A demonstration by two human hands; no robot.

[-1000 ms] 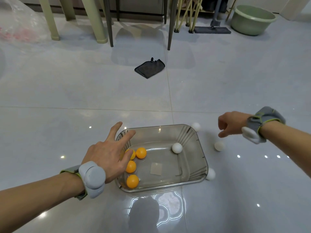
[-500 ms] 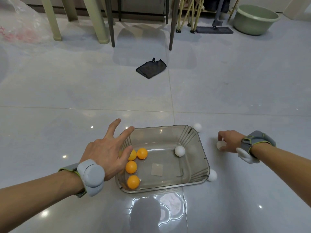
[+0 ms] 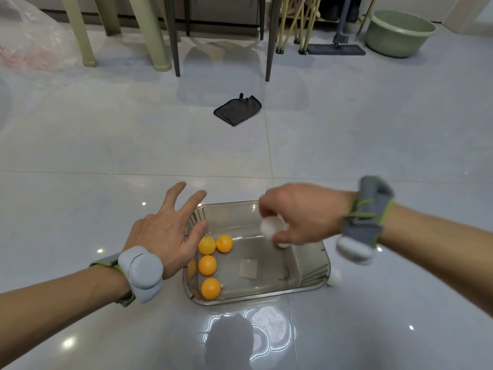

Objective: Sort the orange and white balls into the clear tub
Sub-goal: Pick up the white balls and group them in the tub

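The clear tub (image 3: pixel 269 296) sits on the floor in front of me. Several orange balls (image 3: pixel 207 264) lie along its left side. My left hand (image 3: pixel 165 236) rests open at the tub's left rim, fingers spread. My right hand (image 3: pixel 298 212) hovers over the tub's right half, fingers closed on a white ball (image 3: pixel 270 227). A second white ball (image 3: pixel 283 245) peeks out just below that hand inside the tub. Another white ball (image 3: pixel 334 276) lies on the floor against the tub's right front corner.
A black mesh pouch (image 3: pixel 237 109) lies on the tiles farther ahead. Chair and table legs (image 3: pixel 174 36) stand at the back, with a flat mop (image 3: pixel 336 48) and a green basin (image 3: pixel 398 33) to the back right. A plastic bag (image 3: pixel 29 41) is at the far left.
My right hand closed on a white ball on the floor right of the tub, lifted it and swung left over the tub. My left hand stayed at the left rim.
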